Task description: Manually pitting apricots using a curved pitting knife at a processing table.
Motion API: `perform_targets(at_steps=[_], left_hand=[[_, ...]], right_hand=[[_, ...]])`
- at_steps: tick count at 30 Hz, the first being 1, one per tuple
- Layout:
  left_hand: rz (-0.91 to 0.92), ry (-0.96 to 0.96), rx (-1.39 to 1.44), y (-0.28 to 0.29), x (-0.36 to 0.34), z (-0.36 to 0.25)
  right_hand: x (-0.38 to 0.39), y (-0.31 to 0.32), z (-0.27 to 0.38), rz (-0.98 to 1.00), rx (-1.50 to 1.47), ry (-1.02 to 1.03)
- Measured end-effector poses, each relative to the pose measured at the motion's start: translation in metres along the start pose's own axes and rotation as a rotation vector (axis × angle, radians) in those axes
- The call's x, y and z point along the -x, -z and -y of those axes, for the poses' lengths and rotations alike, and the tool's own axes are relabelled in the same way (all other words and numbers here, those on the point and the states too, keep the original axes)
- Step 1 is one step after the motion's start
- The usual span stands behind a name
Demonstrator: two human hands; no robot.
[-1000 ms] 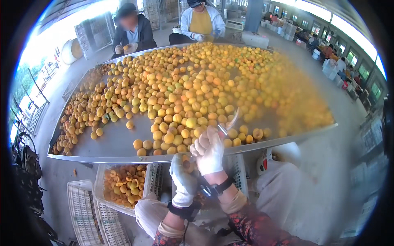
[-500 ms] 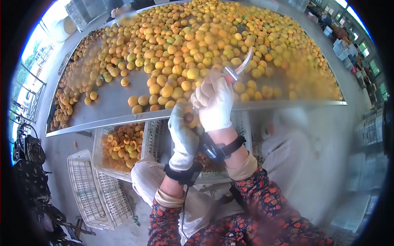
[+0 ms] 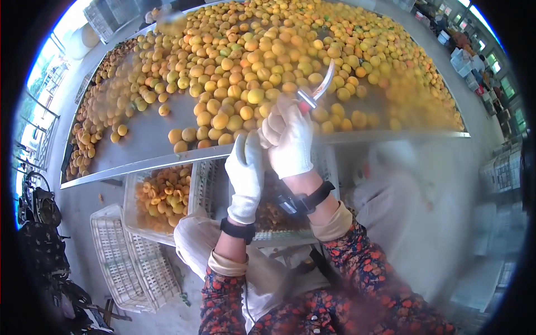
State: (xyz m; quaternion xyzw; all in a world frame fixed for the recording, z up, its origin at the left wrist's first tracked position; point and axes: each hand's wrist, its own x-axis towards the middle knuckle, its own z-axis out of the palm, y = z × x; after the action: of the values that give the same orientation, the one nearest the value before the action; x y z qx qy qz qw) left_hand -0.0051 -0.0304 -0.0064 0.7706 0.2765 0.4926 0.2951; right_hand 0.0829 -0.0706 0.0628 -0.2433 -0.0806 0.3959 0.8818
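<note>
My right hand, in a white glove, is closed around a small knife with a curved blade and a red handle end. Its blade points up and away, over the apricots heaped on the table. My left hand, also gloved, is beside it at the table's near edge, back turned up and fingers curled. Whatever those fingers hold is hidden. Under the hands stands a crate with dark brownish pieces in it, partly covered by my arms.
A metal rim runs along the table's near side. Left of my knees, a white crate holds halved apricots. Two more slatted crates stand on the floor. A bicycle or motorbike is at the far left.
My left hand has rolled over, so its back now faces up and the apricot seen in it before is out of sight. My right hand with the knife has shifted slightly left.
</note>
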Motion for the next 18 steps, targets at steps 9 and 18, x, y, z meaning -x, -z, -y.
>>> perform_targets(at_steps=[9,18], left_hand=[[0.332,-0.298,-0.217,0.034,0.0,-0.024],[0.246,0.436,-1.178,0.172,-0.038,0.026]], right_hand=[[0.02,0.036,0.011,0.044,-0.129,-0.214],[0.03,0.061,0.034,-0.079,0.515,-0.192]])
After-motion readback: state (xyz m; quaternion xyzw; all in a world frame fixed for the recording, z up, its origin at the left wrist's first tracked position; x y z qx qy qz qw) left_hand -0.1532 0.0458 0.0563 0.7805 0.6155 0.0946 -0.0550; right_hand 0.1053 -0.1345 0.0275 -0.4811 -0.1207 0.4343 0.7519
